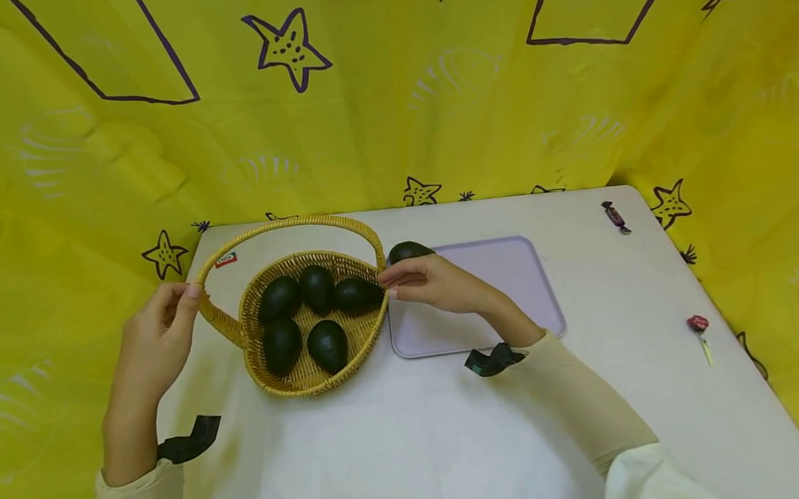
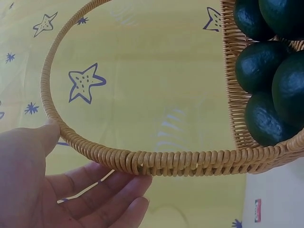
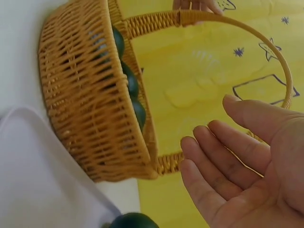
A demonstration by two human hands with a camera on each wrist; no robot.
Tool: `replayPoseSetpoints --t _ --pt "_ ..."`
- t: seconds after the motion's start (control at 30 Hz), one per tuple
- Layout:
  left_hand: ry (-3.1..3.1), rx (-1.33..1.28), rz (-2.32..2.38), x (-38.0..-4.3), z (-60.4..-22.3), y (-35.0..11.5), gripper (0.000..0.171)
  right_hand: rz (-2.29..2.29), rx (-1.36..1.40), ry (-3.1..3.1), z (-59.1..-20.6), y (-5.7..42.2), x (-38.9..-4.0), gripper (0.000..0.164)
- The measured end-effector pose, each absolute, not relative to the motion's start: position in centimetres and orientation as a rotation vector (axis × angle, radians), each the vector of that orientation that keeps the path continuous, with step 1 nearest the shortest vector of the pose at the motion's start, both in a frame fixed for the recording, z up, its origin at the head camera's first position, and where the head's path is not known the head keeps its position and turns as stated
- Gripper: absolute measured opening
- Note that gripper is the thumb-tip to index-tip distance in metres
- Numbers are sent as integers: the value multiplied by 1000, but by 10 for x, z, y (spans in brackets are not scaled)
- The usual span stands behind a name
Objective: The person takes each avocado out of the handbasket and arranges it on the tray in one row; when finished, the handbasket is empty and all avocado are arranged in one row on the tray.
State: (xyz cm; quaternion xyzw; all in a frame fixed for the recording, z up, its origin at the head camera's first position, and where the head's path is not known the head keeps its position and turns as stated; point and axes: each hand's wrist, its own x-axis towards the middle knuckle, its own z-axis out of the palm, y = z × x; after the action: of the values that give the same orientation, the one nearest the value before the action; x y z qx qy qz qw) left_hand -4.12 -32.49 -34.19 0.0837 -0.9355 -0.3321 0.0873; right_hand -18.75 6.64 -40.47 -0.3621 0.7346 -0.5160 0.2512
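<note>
A woven wicker basket [image 1: 315,390] with a tall arched handle [image 1: 288,223] stands left of the middle of the table. Several dark green avocados [image 1: 327,346] lie inside it. My left hand [image 1: 151,348] holds the handle's left side, thumb on it and fingers against its outer side in the left wrist view. On the other side, my right hand [image 1: 436,281] has its fingers loosely extended, fingertips near the foot of the handle and the basket's right rim. Its palm holds nothing in the right wrist view. Behind that hand, another avocado [image 1: 409,250] shows partly at the tray's far left corner.
A pale lilac tray [image 1: 491,293] lies right of the basket, partly under my right forearm. On the table's right are a wrapped candy [image 1: 615,217] and a red lollipop [image 1: 698,324]. A small red-and-white wrapper [image 1: 226,259] lies behind the basket. Yellow patterned cloth [image 1: 377,113] hangs around the table.
</note>
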Motion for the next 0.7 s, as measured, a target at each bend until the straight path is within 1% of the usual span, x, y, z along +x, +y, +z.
replayPoseSetpoints --t 0.23,0.47,0.7 --pt "-2783 247 -979 -42 -342 -325 50 -1366 -1033 1988 -407 51 -185 39" --pt "-2779 245 -995 -42 -344 -325 51 -1247 -1125 2056 -407 34 -177 34" --pt "-2779 242 -978 -41 -343 -325 51 -1108 -1228 2124 -407 18 -169 38"
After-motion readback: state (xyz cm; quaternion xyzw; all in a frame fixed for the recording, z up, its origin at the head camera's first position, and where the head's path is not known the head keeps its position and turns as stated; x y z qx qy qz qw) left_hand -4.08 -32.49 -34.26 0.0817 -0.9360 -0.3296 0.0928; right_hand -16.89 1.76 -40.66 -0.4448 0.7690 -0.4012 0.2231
